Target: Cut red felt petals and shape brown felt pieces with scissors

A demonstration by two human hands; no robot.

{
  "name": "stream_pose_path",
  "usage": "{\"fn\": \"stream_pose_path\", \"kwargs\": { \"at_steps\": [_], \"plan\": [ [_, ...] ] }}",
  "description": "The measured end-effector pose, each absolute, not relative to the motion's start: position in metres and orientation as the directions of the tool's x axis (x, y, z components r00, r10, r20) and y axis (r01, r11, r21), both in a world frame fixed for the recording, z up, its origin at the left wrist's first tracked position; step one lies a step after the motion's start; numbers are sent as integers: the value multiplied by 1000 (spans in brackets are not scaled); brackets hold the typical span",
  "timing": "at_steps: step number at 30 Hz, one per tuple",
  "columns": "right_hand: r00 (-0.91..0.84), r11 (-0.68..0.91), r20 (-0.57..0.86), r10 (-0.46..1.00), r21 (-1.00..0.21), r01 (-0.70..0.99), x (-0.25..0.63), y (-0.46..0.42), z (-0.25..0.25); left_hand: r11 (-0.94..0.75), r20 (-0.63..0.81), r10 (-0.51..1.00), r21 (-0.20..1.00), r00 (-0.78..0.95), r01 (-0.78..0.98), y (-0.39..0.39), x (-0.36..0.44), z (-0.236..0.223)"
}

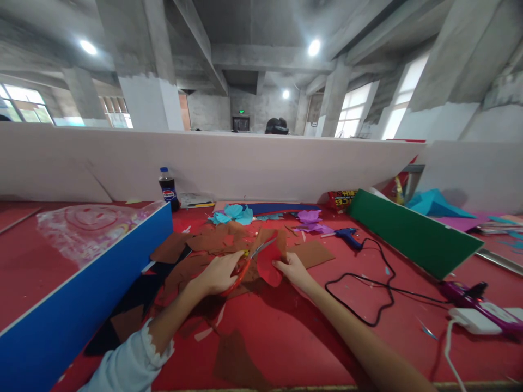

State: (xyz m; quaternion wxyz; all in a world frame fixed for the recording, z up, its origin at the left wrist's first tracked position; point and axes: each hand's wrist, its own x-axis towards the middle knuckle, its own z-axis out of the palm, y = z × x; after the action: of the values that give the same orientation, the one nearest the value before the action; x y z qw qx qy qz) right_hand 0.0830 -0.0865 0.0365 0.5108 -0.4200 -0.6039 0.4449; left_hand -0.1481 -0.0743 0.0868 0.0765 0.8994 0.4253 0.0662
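Mid-frame, my left hand (223, 273) grips scissors (245, 269) and my right hand (295, 270) pinches a red sheet (269, 267), likely light, floppy, best held by its edge.

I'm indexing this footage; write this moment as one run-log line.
left hand: holds scissors | right hand: holds red paper | scissors: at red paper | nearby: brown scraps, glue gun

Room lies between blue board (102, 277) and green board (412, 234); cord (388, 285) (seemingly slack) intrudes.

Single head-worn view, facing forward and down across the table (302, 340) from close above its near edge (ceiling (278, 27) along top).
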Motion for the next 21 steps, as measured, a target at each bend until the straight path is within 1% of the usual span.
{"fn": "stream_pose_path", "kwargs": {
  "at_steps": [8, 11, 21],
  "plan": [
    [-171, 247, 225, 959, -961, 121, 81, -90, 38, -582, 22, 807, 205, 590, 787, -77, -147, 89],
    [-169, 239, 212, 963, -958, 157, 81, -90, 38, -589, 34, 802, 212, 597, 780, -77, -147, 90],
    [-185, 252, 217, 959, -948, 194, 80, -92, 43, -586, 34, 805, 208, 593, 783, -76, -147, 92]
  ]
}}
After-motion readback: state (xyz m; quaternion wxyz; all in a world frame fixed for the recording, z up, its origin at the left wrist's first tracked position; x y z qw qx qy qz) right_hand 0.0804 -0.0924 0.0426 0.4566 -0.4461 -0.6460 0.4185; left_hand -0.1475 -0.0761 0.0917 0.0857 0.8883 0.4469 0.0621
